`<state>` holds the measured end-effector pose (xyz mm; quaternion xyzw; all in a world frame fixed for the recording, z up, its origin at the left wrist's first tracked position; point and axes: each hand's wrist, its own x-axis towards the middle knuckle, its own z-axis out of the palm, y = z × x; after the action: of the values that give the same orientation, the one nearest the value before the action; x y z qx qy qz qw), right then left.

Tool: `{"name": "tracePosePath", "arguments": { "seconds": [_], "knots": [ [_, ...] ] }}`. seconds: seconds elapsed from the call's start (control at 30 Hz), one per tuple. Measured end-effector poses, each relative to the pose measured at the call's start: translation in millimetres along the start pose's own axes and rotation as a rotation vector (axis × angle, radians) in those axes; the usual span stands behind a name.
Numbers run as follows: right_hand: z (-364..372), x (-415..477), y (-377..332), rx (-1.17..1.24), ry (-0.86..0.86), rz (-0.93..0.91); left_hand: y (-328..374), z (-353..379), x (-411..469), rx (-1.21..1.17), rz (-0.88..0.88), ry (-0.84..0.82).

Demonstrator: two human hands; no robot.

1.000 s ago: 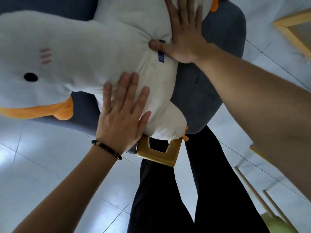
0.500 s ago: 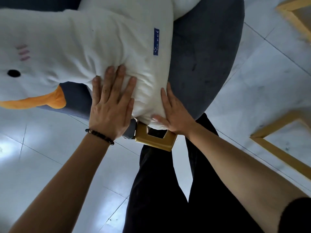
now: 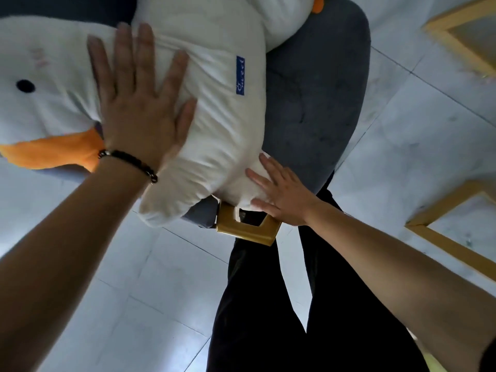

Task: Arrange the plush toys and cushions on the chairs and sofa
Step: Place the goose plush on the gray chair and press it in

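Your left hand [image 3: 139, 103] lies flat on the white plush toy [image 3: 222, 130], fingers straight and spread, gripping nothing. A dark bead bracelet [image 3: 128, 162] circles that wrist. Your right hand [image 3: 281, 194] is also open, its straight fingers pressed against the toy's rounded end at the front edge of the grey chair [image 3: 316, 98], just above the gold chair leg [image 3: 241, 229]. The toy lies across the chair seat. Its head, with a black eye and orange beak [image 3: 53, 153], hangs over the seat's left edge, and a blue label [image 3: 240, 75] faces up on its body. Wooden frames [image 3: 451, 245] stand on the tiled floor [image 3: 161, 277] to the right.
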<state>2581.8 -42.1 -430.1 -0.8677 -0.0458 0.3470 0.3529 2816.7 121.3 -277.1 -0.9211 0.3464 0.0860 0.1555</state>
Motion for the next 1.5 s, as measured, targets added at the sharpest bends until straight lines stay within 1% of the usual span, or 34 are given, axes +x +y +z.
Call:
{"name": "tracePosePath", "arguments": {
  "seconds": [0.03, 0.07, 0.13, 0.2, 0.23, 0.27, 0.3, 0.33, 0.37, 0.4, 0.43, 0.47, 0.5, 0.53, 0.6, 0.7, 0.73, 0.8, 0.9, 1.0, 1.07, 1.17, 1.2, 1.27, 1.33, 1.37, 1.43, 1.5],
  "knots": [
    [-7.9, 4.8, -1.3, 0.042, 0.030, 0.008, 8.2, 0.9, -4.1, -0.007, 0.013, 0.003],
    [-18.8, 10.1, -3.1, 0.086, 0.124, -0.003, 15.8, 2.0, -7.5, -0.018, 0.020, 0.004],
    [-46.8, 29.3, -2.7, 0.096, 0.443, -0.041, 23.3, 1.9, -10.2, -0.024, -0.010, -0.001],
    [-86.0, 61.2, 0.7, 0.079, 0.778, -0.008, 23.8, 3.1, -7.3, -0.015, -0.049, 0.003],
    [-108.6, 80.2, 1.0, 0.060, 0.909, 0.021, 24.1, 4.1, -5.0, -0.015, -0.053, 0.010],
    [-132.5, 98.1, 0.4, 0.026, 0.986, 0.048, 25.0, 5.3, -3.6, -0.019, -0.055, 0.016],
    [-153.9, 114.7, 1.5, -0.016, 0.970, 0.076, 26.1, 6.3, -3.1, -0.023, -0.054, 0.025],
    [-172.7, 127.8, 3.6, -0.071, 0.865, 0.106, 25.4, 7.2, -3.4, -0.021, -0.051, 0.033],
    [-188.6, 136.9, 8.2, -0.136, 0.718, 0.129, 22.9, 7.4, -4.6, -0.017, -0.048, 0.038],
    [-201.5, 142.0, 16.1, -0.177, 0.583, 0.146, 19.8, 7.1, -4.9, -0.013, -0.041, 0.035],
    [-210.9, 143.5, 24.8, -0.191, 0.484, 0.163, 17.3, 5.9, -5.0, -0.009, -0.035, 0.028],
    [-215.8, 143.7, 31.6, -0.191, 0.429, 0.174, 16.6, 3.4, -5.0, -0.003, -0.035, 0.019],
    [-217.5, 143.9, 34.1, -0.181, 0.410, 0.182, 17.3, -0.2, -3.5, -0.001, -0.044, 0.010],
    [-215.8, 143.1, 32.3, -0.162, 0.416, 0.190, 20.1, -6.0, -1.2, -0.005, -0.061, 0.003],
    [-205.6, 138.0, 18.7, -0.046, 0.505, 0.188, 27.9, -17.9, 11.8, 0.004, -0.043, 0.011],
    [-173.2, 123.0, -9.4, 0.203, 0.699, 0.099, 31.0, -29.3, 52.9, 0.078, 0.103, 0.080],
    [-158.6, 116.2, -18.9, 0.257, 0.725, 0.061, 25.1, -29.3, 71.6, 0.116, 0.132, 0.081],
    [-123.3, 101.2, -36.1, 0.304, 0.664, 0.010, 3.4, -25.4, 105.6, 0.174, 0.124, 0.047],
    [-80.3, 80.0, -44.6, 0.270, 0.546, -0.014, -28.8, -20.6, 129.5, 0.110, 0.130, -0.064],
    [-69.6, 63.7, -45.3, 0.281, 0.500, 0.041, -26.3, -35.5, 116.8, 0.041, 0.145, -0.055],
    [-70.7, 54.7, -51.5, 0.307, 0.544, 0.074, -15.7, -52.6, 94.4, 0.030, 0.133, -0.008],
    [-70.6, 50.7, -67.4, 0.261, 0.677, 0.012, -10.9, -64.0, 40.6, 0.051, 0.120, 0.075],
    [-68.6, 53.2, -71.1, 0.226, 0.683, -0.014, -15.0, -59.8, 22.5, 0.056, 0.087, 0.078],
    [-60.3, 61.3, -73.7, 0.136, 0.627, -0.044, -28.0, -45.9, -6.7, 0.084, -0.015, 0.015],
    [-47.9, 67.1, -72.3, 0.051, 0.579, -0.058, -39.3, -31.5, -18.9, 0.122, -0.061, -0.044],
    [-43.3, 67.4, -70.5, 0.031, 0.577, -0.054, -39.4, -27.3, -18.7, 0.130, -0.071, -0.041],
    [-37.0, 61.8, -66.9, 0.040, 0.579, -0.037, -27.4, -24.3, -15.0, 0.112, -0.092, 0.043],
    [-25.6, 45.7, -60.1, 0.050, 0.521, -0.023, -2.5, -25.8, -17.2, 0.048, -0.074, 0.199]
  ]
}}
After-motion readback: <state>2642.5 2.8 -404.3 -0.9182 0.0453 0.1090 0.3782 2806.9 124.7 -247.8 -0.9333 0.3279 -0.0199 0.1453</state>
